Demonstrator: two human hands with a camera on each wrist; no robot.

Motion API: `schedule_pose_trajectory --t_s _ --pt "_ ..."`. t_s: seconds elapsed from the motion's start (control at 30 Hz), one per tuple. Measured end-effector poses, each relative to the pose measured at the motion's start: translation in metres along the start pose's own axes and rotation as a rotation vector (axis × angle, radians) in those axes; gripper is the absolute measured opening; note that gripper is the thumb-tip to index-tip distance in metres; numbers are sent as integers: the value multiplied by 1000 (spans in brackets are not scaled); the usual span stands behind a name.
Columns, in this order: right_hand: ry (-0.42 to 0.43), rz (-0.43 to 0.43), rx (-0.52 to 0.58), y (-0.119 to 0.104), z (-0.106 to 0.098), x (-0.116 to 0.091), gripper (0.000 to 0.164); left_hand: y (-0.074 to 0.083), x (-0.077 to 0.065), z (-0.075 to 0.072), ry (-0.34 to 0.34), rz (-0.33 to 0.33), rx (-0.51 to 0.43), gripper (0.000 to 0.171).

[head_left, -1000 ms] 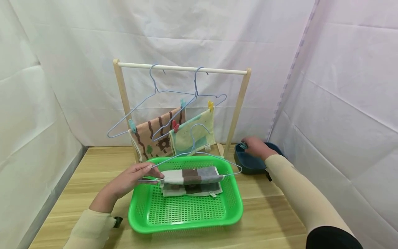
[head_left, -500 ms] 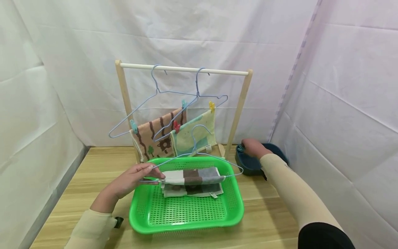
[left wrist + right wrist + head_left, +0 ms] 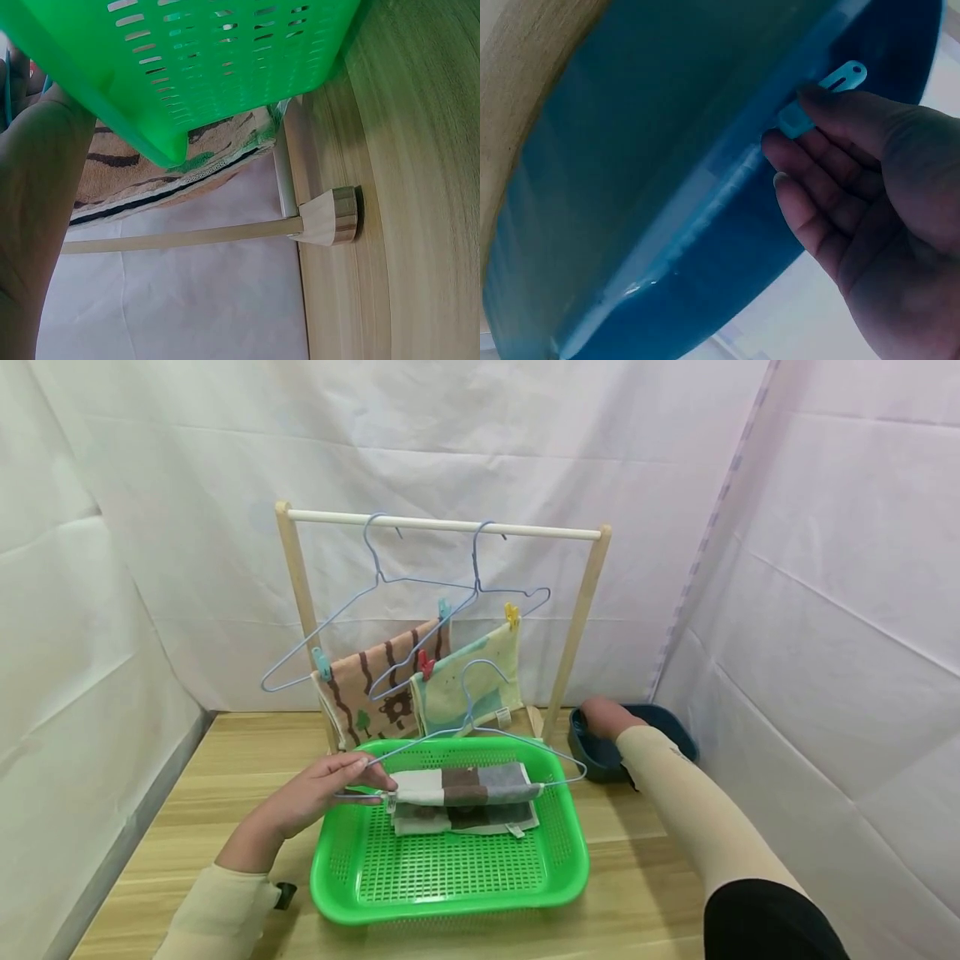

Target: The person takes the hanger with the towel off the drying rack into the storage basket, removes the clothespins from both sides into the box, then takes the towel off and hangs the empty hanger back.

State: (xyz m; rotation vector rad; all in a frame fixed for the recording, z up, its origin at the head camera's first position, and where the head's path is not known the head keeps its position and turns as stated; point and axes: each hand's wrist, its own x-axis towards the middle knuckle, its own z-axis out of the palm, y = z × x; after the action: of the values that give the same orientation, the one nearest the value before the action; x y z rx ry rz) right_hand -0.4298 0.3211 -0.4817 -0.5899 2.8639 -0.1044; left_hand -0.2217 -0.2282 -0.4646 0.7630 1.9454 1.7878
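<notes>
My left hand (image 3: 326, 785) pinches the left corner of a blue wire hanger (image 3: 470, 723), which lies slanted over the green basket (image 3: 450, 908). A grey, white and brown checked towel (image 3: 491, 787) is draped over the hanger's lower bar, its hanging part inside the basket. At the right, my right hand (image 3: 609, 720) reaches down into a dark blue tub (image 3: 673, 727). The right wrist view shows its thumb and fingers pinching a light blue clothespin (image 3: 793, 121) close to the tub's wall; the head view hides the clothespin.
Behind the basket stands a wooden drying rack (image 3: 577, 618). From its white rail (image 3: 442, 526) hang two blue hangers, with a brown patterned towel (image 3: 375, 681) and a yellow-green towel (image 3: 480, 677) clipped on by clothespins. White cloth walls (image 3: 840, 635) surround the wooden table (image 3: 247, 743).
My right hand has sunk deeper into the blue tub and shifted slightly left; the clothespin is now out of the head view. The left hand, hanger and checked towel have stayed put.
</notes>
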Motion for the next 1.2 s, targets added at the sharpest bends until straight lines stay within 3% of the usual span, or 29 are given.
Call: schedule_pose_trajectory --t_s 0.4,0.67,1.2 --pt "-7 1 0 13 12 5 18 0 -1 1 -8 7 2 47" --pt "-23 19 57 20 19 8 14 -2 1 -1 -13 26 -2 46" --pt "-41 63 95 10 14 2 5 1 0 0 -3 12 3 46"
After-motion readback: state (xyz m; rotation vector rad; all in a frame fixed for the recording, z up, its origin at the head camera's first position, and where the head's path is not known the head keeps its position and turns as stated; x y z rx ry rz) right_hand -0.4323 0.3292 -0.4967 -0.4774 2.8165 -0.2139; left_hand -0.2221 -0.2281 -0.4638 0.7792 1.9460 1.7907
